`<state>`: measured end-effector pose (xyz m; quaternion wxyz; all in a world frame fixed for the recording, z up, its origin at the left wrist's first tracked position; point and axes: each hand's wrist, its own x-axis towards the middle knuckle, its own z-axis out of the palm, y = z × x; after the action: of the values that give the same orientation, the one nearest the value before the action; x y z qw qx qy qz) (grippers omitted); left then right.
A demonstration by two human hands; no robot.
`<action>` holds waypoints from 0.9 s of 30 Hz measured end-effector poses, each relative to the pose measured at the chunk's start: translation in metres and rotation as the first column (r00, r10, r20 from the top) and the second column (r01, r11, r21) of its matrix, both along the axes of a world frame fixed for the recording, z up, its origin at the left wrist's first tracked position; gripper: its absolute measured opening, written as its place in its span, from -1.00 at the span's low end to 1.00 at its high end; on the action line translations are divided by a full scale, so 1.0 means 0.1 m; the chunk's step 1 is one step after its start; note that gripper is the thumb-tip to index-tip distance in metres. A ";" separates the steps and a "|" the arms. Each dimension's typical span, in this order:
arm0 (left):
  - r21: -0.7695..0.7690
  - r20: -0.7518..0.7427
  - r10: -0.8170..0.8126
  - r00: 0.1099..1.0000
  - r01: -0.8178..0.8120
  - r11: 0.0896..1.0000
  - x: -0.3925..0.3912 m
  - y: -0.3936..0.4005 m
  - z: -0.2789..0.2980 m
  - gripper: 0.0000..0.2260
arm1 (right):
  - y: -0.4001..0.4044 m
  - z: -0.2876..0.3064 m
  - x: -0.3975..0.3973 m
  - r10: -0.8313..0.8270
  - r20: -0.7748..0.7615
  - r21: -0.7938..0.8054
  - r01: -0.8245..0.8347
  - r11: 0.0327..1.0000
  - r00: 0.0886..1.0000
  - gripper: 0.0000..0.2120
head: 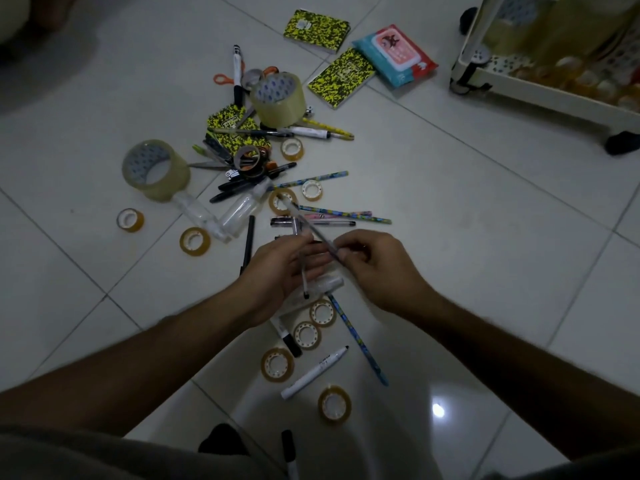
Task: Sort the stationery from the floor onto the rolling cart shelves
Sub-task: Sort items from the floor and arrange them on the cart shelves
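Stationery lies scattered on the white tiled floor. My left hand [280, 271] holds a clear pen [302, 268] that points down across its palm. My right hand [374, 265] pinches a second, dark pen [311, 230] that slants up to the left. Both hands hover above a small clear bottle [325, 285]. Two big clear tape rolls [156, 169] [278, 98] stand in the pile beyond. Several small tape rolls [277, 364] lie around, with pencils [358, 337] and markers [313, 373]. The rolling cart [540, 95] stands at the top right.
Three yellow-black notebooks [341, 79] and a pack of wet wipes [394, 53] lie near the cart. Orange-handled scissors [225, 79] and clear bottles [239, 211] sit in the pile. The cart's lower shelf holds tape rolls. My knees fill the bottom edge.
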<state>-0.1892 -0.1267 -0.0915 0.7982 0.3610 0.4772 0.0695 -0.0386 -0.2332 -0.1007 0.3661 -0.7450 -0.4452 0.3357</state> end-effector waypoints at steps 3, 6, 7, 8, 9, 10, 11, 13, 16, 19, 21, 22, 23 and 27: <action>0.041 0.003 0.034 0.999 -0.034 0.999 0.00 -0.03 0.02 -0.70 | 0.01 0.03 -0.20 -0.001 -0.157 -0.015 -0.002 1.000 0.988 -0.87; 0.057 -0.046 0.094 0.995 -0.091 0.994 -0.10 0.01 -0.02 -0.72 | 0.03 -0.05 -0.06 0.001 -0.027 0.038 0.000 0.999 1.000 -0.89; 0.051 -0.056 0.115 0.992 -0.113 0.992 -0.14 0.03 -0.02 -0.74 | 0.05 -0.11 0.04 0.007 0.096 0.058 -0.012 0.998 0.995 -0.89; 0.037 -0.051 0.133 0.990 -0.132 0.991 -0.18 0.05 -0.03 -0.76 | 0.06 -0.17 0.13 0.040 0.220 0.044 -0.051 0.998 0.975 -0.87; 0.020 -0.037 0.147 0.988 -0.146 0.989 -0.21 0.06 -0.03 -0.77 | 0.07 -0.26 0.21 0.101 0.314 -0.002 -0.106 0.994 0.944 -0.84; 0.007 -0.022 0.151 0.988 -0.150 0.989 -0.24 0.06 -0.01 -0.77 | 0.06 -0.33 0.26 0.165 0.365 -0.068 -0.150 0.986 0.916 -0.81; -0.002 -0.011 0.147 0.989 -0.147 0.989 -0.25 0.06 0.00 -0.78 | 0.06 -0.38 0.26 0.210 0.387 -0.122 -0.176 0.977 0.898 -0.81; -0.011 -0.008 0.136 0.991 -0.136 0.991 -0.27 0.07 0.01 -0.77 | 0.04 -0.44 0.23 0.260 0.437 -0.162 -0.209 0.964 0.861 -0.84; -0.020 0.000 0.133 0.991 -0.133 0.991 -0.27 0.09 -0.01 -0.72 | 0.00 -0.44 0.24 0.284 0.489 -0.170 -0.229 0.958 0.825 -0.89; -0.034 0.008 0.163 0.987 -0.162 0.986 -0.27 0.12 -0.01 -0.71 | -0.04 -0.33 0.30 0.220 0.421 -0.075 -0.208 0.975 0.880 -0.90; -0.047 0.016 0.182 0.983 -0.181 0.982 -0.23 0.11 0.00 -0.74 | -0.06 -0.16 0.22 0.144 0.308 0.011 -0.155 0.988 0.940 -0.88; -0.054 0.024 0.182 0.983 -0.181 0.982 -0.20 0.11 0.01 -0.77 | -0.07 -0.08 0.15 0.130 0.251 0.042 -0.145 0.989 0.959 -0.87; -0.053 0.032 0.170 0.985 -0.168 0.984 -0.17 0.11 0.02 -0.81 | -0.07 -0.03 0.06 0.136 0.211 0.053 -0.150 0.987 0.968 -0.86; -0.098 0.104 0.145 0.984 -0.135 0.986 -0.12 0.15 0.10 -0.74 | -0.05 0.00 -0.20 0.187 0.202 0.033 -0.197 0.980 0.961 -0.86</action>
<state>-0.2017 -0.1121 -0.0816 0.8322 0.2853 0.4591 0.1237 -0.0583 -0.2379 -0.1005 0.3052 -0.7182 -0.5581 0.2822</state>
